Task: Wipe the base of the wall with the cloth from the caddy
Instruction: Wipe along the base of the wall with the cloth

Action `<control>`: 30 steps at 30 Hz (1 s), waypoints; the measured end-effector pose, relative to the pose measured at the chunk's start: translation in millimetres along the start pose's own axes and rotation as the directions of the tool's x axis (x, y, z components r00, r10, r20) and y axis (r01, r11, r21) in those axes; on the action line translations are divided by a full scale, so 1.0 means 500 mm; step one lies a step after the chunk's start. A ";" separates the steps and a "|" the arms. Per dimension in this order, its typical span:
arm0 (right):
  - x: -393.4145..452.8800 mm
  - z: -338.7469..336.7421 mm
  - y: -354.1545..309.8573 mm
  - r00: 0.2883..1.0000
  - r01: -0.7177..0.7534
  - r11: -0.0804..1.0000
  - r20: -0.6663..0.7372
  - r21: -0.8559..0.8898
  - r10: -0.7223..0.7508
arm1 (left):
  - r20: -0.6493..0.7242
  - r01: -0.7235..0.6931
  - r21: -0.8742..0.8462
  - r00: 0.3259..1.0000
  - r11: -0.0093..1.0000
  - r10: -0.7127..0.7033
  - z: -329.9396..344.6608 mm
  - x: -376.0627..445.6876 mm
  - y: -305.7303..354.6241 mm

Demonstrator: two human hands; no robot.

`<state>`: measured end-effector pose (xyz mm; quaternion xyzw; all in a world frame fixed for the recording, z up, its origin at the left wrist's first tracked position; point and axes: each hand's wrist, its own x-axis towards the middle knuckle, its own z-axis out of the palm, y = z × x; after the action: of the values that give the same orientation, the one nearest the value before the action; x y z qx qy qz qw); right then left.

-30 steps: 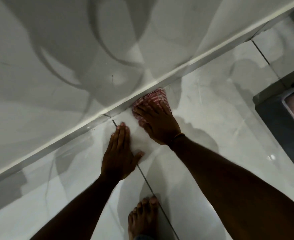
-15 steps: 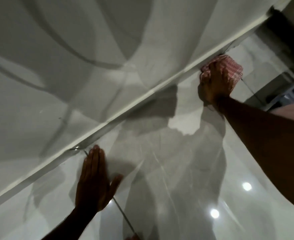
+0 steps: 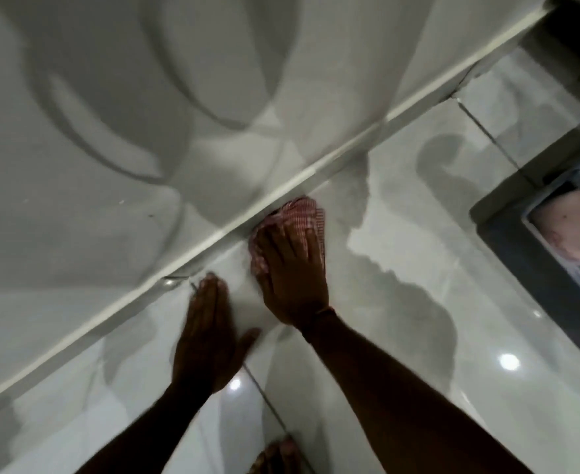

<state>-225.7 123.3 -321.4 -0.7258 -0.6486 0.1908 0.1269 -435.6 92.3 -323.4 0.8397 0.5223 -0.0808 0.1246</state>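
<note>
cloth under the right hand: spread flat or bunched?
Bunched: the cloth sits wadded in folds under the right hand, against the wall base.

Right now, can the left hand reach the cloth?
Probably yes: the left hand lies flat on the floor tile just beside the right hand, which presses the cloth; nothing lies between.

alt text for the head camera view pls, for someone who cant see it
The right hand presses a red-and-white checked cloth against the base of the wall, where it meets a glossy tiled floor. The left hand lies flat on the floor beside it, and toes of a bare foot show at the bottom edge.
</note>
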 end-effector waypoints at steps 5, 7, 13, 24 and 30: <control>-0.031 0.028 -0.075 0.991 0.071 0.997 0.115 -0.030 -0.067 | 0.040 0.075 0.027 0.996 0.997 -0.076 -0.014 -0.024 -0.001; -0.038 0.032 -0.078 0.977 0.172 0.984 0.136 -0.044 -0.164 | 0.068 0.093 0.014 0.993 0.996 -0.094 -0.014 -0.035 -0.004; -0.043 0.055 -0.113 0.902 0.381 0.923 0.237 -0.049 -0.360 | 0.069 0.077 0.014 0.995 0.997 -0.078 -0.010 -0.056 -0.004; 0.002 -0.022 0.023 0.996 -0.037 0.988 0.075 -0.147 0.049 | 0.035 0.077 -0.089 0.997 0.993 -0.074 -0.022 -0.025 -0.009; 0.040 -0.074 0.145 1.000 -0.022 0.992 0.020 -0.127 0.024 | -0.004 0.107 -0.129 0.994 0.986 -0.109 -0.012 -0.019 0.010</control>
<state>-143.1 136.2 -321.8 -0.7378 -0.6522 0.1584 0.0716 -435.3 83.9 -314.3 0.8008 0.5719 -0.0489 0.1712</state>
